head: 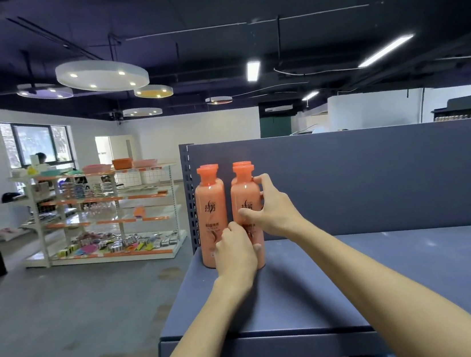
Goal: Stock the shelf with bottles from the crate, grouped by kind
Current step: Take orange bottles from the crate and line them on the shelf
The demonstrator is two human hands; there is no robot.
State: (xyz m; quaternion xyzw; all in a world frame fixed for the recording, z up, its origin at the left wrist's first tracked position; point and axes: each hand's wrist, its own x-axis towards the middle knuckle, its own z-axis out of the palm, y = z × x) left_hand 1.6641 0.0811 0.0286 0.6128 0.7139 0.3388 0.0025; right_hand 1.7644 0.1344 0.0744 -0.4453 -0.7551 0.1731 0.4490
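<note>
Both arms outstretched, left hand (234,250) and right hand (271,206) curled (perhaps gripping).

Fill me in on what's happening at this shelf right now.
A person is stocking orange bottles on the top blue shelf. Four stand upright in a tight cluster at its left end, against the back panel. The right hand wraps the front right bottle near its shoulder, and the left hand steadies its base. The front left bottle stands free beside it. The rest of the shelf is bare.
</note>
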